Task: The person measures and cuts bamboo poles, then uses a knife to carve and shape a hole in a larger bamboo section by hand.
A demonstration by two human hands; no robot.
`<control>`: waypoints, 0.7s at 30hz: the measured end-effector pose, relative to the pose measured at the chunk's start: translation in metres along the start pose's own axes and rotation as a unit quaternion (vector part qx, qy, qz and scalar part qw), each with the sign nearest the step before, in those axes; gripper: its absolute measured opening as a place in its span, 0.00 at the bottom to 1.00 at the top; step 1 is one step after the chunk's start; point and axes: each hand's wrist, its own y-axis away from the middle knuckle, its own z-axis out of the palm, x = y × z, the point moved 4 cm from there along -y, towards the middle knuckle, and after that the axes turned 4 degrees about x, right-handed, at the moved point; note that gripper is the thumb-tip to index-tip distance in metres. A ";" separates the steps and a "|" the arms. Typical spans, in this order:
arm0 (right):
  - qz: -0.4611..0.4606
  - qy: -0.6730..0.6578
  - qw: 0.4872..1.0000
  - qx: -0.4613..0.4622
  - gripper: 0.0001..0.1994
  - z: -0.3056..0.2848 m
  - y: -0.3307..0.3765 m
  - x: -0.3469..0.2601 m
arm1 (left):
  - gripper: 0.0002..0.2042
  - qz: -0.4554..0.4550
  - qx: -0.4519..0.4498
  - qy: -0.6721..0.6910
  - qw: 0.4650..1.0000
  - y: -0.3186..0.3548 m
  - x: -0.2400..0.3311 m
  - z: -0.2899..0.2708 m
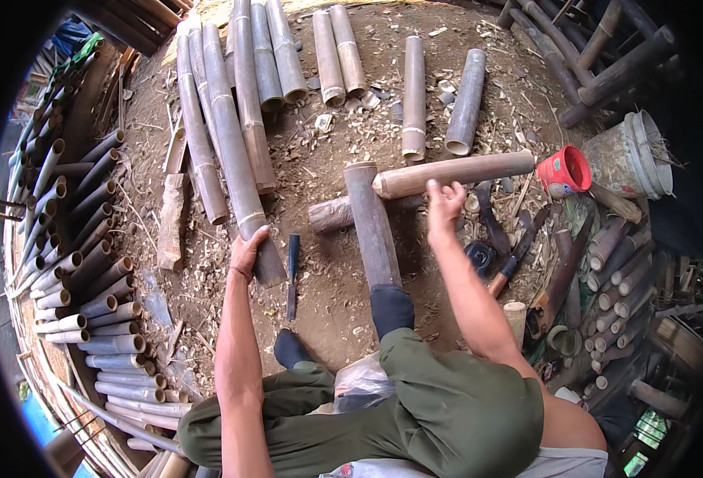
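My left hand (248, 251) is wrapped round the near end of a long grey-brown bamboo pole (228, 135), which lies among other bamboo poles pointing away from me. With its fingers apart, my right hand (445, 209) is at the near side of a brown bamboo tube (463, 170); whether the fingertips touch it I cannot tell. One end of that tube meets a dark bamboo tube (374, 227), which rests over a short log (331, 215), its near end against my dark-socked foot (391, 309). A chisel-like tool (292, 275) with a dark handle lies between my hands.
Several cut bamboo tubes (414, 95) lie farther off. At right are a red pail (564, 170), whitish buckets (618, 159), a tape measure (481, 255), a long blade (523, 248) and a handsaw (555, 295). Bamboo stacks (120, 344) line both sides; wood chips litter the dirt.
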 end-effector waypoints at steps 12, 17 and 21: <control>0.244 -0.273 0.924 -0.111 0.34 -0.014 -0.107 0.028 | 0.30 0.187 -0.042 -0.324 0.926 0.093 -0.021 0.123; 0.106 -0.220 0.960 -0.137 0.34 -0.014 -0.052 -0.051 | 0.40 0.217 -0.082 -0.235 0.944 0.105 -0.041 0.144; -0.261 -0.007 0.956 -0.134 0.32 -0.017 0.024 -0.150 | 0.48 0.329 -0.080 -0.129 0.932 0.111 0.051 0.135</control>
